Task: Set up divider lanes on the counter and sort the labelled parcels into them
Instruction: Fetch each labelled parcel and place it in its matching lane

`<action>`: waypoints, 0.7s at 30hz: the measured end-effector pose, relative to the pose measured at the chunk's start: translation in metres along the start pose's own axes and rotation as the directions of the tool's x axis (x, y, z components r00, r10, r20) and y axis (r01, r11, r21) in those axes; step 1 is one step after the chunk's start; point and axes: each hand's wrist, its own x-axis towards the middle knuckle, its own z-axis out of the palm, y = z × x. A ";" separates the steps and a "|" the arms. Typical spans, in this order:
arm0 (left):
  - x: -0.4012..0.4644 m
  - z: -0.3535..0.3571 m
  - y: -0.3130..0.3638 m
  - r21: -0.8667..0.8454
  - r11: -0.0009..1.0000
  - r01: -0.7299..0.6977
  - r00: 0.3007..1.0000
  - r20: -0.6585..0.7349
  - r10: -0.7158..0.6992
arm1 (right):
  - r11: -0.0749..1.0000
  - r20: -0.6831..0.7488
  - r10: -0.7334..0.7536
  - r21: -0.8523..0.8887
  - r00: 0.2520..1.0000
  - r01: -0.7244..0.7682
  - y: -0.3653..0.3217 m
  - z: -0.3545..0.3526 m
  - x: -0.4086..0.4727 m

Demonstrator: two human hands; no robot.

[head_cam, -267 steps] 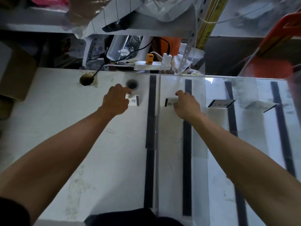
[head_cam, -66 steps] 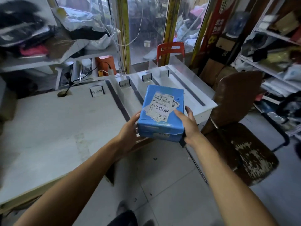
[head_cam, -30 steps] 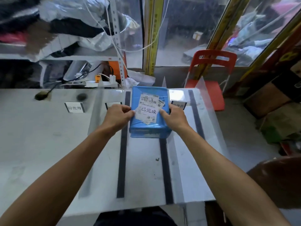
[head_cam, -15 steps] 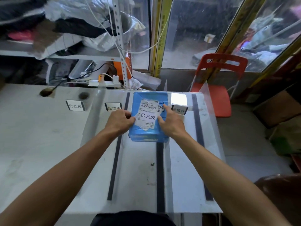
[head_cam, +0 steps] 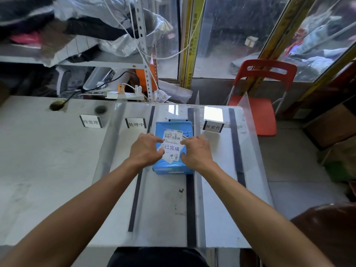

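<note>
Both hands — left hand (head_cam: 145, 151), right hand (head_cam: 196, 151) — grip the blue parcel (head_cam: 173, 166) with curled fingers, setting it on the surface between two clear dividers (head_cam: 196, 189). Best to ease it down flat, label up, clear of either divider — then let go.

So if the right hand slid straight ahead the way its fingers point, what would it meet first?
Probably nothing new: the right hand already rests on the blue wrapped parcel, its fingers crossing that parcel's white shipping label.
</note>
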 end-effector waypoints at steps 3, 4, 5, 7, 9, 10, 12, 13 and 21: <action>-0.005 0.004 -0.001 0.020 1.000 -0.011 1.000 -0.017 0.012 | 0.999 0.024 -0.030 -0.025 0.999 0.031 -0.006 0.004 -0.003; -0.007 0.004 -0.001 -0.004 1.000 -0.014 1.000 -0.026 0.014 | 0.999 0.015 -0.037 -0.001 0.999 0.037 -0.008 0.005 -0.004; -0.009 0.003 -0.002 -0.047 0.999 -0.014 0.999 -0.032 0.012 | 0.998 -0.008 -0.038 0.042 0.999 0.038 -0.012 0.006 -0.006; -0.014 -0.003 -0.007 -0.162 0.987 -0.001 0.998 -0.067 -0.009 | 0.987 -0.100 -0.026 0.153 0.995 0.041 -0.023 0.003 -0.006; -0.021 -0.015 -0.017 -0.259 0.966 0.024 0.992 -0.114 -0.055 | 0.972 -0.149 -0.030 0.228 0.988 0.064 -0.043 -0.003 0.000; -0.026 -0.023 -0.025 -0.297 0.954 0.037 0.987 -0.137 -0.081 | 0.964 -0.153 -0.043 0.255 0.987 0.081 -0.055 -0.008 0.004; -0.039 -0.044 -0.045 -0.338 0.939 0.069 0.977 -0.167 -0.131 | 0.945 -0.147 -0.092 0.299 0.985 0.133 -0.086 -0.020 0.012; -0.048 -0.056 -0.058 -0.337 0.938 0.085 0.972 -0.180 -0.153 | 0.937 -0.148 -0.135 0.302 0.980 0.175 -0.105 -0.025 0.015; -0.166 -0.178 -0.207 0.125 0.903 0.412 0.837 -0.443 -0.321 | 0.750 -0.047 -0.633 -0.284 0.773 0.597 -0.333 -0.009 -0.001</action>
